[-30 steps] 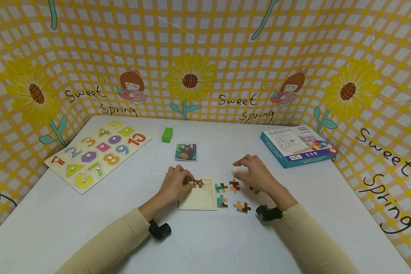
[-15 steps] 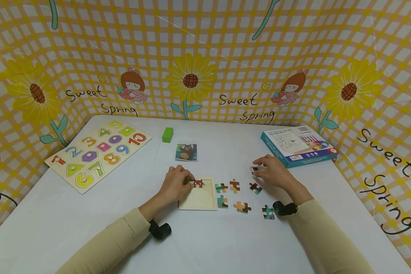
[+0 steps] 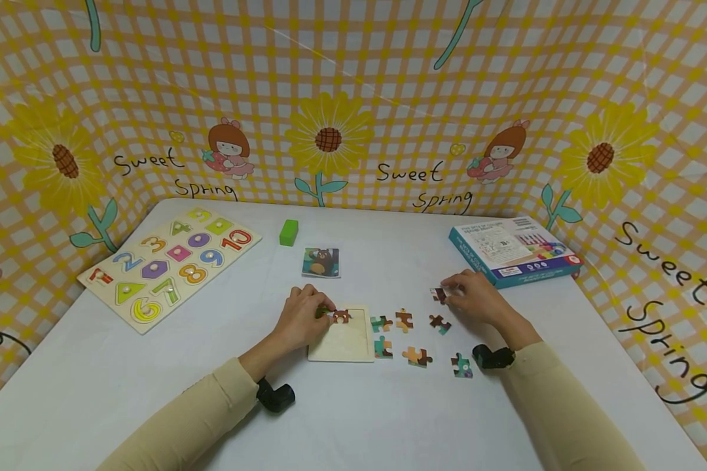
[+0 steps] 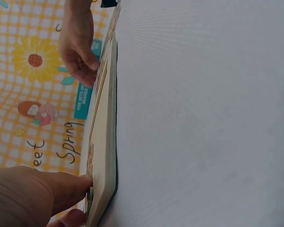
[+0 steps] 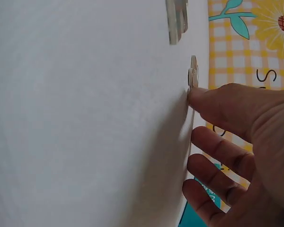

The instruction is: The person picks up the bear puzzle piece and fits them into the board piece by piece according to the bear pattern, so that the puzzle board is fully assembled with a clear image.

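Note:
At the upper left corner of a shallow wooden puzzle tray (image 3: pixel 342 343), my left hand (image 3: pixel 299 317) pinches a green-edged puzzle piece (image 3: pixel 321 312), mostly hidden by the fingers. Beside it in the tray lies a brown puzzle piece with a bear's face (image 3: pixel 342 316). In the left wrist view the thumb (image 4: pixel 71 189) is right at the piece's edge. Farther right, my right hand (image 3: pixel 477 299) pinches a dark brown and white puzzle piece (image 3: pixel 438 296) low over the table. The right wrist view shows the thumb (image 5: pixel 213 101) on that piece, other fingers loosely bent.
Several loose puzzle pieces (image 3: pixel 417 356) lie right of the tray. Behind it are a bear picture card (image 3: pixel 321 262) and a green block (image 3: pixel 289 232). A wooden number board (image 3: pixel 171 265) lies left, a teal-sided box (image 3: pixel 515 252) back right.
My right hand has moved right from above the loose pieces to the brown and white puzzle piece and now pinches it. My left hand stays at the tray's corner.

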Available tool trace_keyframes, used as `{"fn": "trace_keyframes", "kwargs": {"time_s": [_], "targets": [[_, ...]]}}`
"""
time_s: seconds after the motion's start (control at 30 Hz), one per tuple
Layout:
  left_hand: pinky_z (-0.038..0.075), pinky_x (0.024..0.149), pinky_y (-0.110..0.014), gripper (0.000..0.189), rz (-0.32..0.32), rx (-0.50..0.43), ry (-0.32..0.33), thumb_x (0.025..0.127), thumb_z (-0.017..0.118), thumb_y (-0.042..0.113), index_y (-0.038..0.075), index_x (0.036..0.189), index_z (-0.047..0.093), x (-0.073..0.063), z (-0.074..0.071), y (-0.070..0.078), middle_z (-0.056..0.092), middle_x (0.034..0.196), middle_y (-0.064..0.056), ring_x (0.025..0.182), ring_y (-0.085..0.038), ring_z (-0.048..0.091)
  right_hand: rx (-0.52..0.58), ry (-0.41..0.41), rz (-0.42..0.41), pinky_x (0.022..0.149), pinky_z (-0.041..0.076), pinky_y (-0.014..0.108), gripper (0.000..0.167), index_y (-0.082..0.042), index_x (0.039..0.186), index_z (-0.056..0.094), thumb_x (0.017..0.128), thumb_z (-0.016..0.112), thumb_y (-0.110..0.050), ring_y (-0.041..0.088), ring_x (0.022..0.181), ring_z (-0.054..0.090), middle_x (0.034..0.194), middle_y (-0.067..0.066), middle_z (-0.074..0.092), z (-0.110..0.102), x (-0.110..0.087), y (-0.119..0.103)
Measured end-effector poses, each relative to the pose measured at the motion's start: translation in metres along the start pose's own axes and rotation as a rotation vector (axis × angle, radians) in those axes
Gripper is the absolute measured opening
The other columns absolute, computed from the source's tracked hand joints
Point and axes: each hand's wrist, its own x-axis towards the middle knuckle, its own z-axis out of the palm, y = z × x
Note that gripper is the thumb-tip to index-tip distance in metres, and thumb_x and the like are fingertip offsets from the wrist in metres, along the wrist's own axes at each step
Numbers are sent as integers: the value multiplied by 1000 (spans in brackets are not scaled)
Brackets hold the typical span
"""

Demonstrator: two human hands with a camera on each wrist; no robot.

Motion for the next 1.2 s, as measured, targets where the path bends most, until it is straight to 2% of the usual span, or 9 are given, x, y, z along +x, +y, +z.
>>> {"fn": "trace_keyframes", "kwargs": {"time_s": [0.23, 0.9, 1.2], "targets": [[36, 78, -40, 11, 6, 4, 5, 80, 71, 9, 10, 91, 71, 0, 0, 0, 54, 94, -5, 90, -26, 43, 10, 2, -6, 90, 36, 54, 32, 2, 114, 66, 84, 69, -8, 38, 106, 46, 112, 22, 59, 2, 2, 3], [36, 78, -39, 11, 3, -4, 1, 80, 72, 9, 10, 91, 71, 0, 1, -1, 54, 93, -4, 90, -25, 43, -14, 23, -23, 83, 35, 47, 27, -2, 111, 70, 85, 70, -13, 32, 99, 44, 105, 13, 57, 6, 1, 9], [36, 78, -40, 11, -3, 2, -3, 80, 71, 8, 9, 91, 71, 0, 0, 0, 55, 95, -5, 90, -26, 43, -29, 39, -66, 88, 35, 50, 27, -3, 110, 70, 85, 71, -15, 33, 101, 47, 106, 14, 60, 4, 0, 6]]}}
